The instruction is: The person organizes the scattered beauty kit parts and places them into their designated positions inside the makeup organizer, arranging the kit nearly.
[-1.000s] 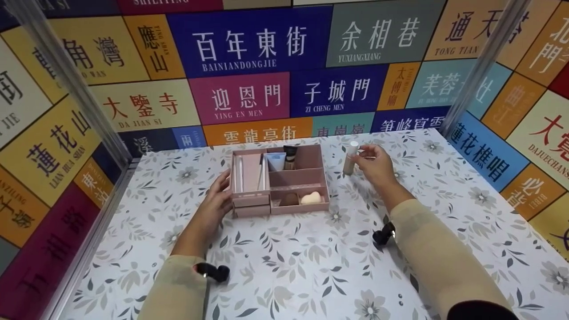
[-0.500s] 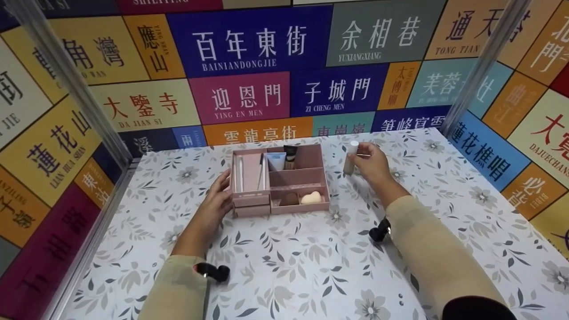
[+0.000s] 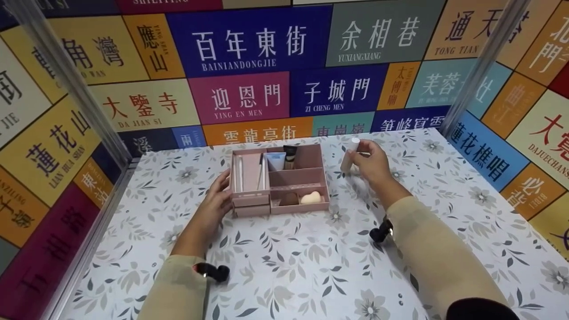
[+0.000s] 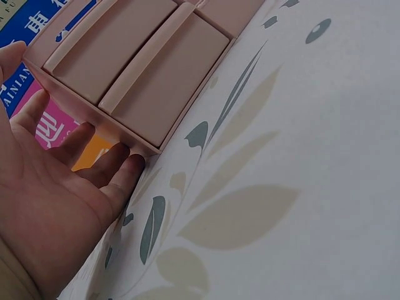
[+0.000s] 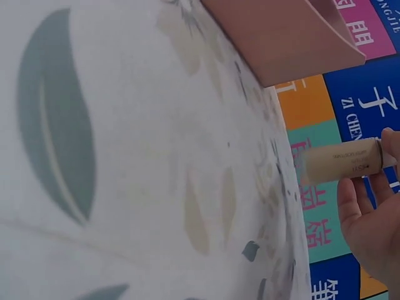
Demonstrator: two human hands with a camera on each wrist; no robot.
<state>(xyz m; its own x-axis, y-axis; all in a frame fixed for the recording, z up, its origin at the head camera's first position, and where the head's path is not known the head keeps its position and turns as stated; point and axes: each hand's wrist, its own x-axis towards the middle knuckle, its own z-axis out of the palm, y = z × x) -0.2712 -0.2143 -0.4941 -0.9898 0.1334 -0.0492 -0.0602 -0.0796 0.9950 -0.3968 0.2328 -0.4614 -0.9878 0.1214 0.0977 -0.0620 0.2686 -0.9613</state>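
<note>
My right hand (image 3: 372, 163) pinches a beige foundation bottle (image 3: 346, 162) near its white cap, right of the pink organizer (image 3: 295, 178). The bottle leans a little, cap end up and to the right. In the right wrist view, thumb and fingers are at the cap end of the bottle (image 5: 340, 161), and its clear base points at the table. My left hand (image 3: 214, 204) rests its fingertips along the organizer's left side. Two pink drawers (image 4: 169, 75) face the left wrist camera, both pushed in.
The organizer holds a light blue tube (image 3: 276, 161), a black-capped bottle (image 3: 290, 156), slim sticks (image 3: 241, 173), a cream heart-shaped sponge (image 3: 310, 198) and a brown piece (image 3: 290, 199). A floral cloth (image 3: 284, 266) covers the table. Sign-printed walls (image 3: 249, 40) stand behind and beside it.
My right hand has moved slightly left and up, closing in on the bottle. The bottle now leans more, with its base shifted left. The left hand and organizer have stayed put.
</note>
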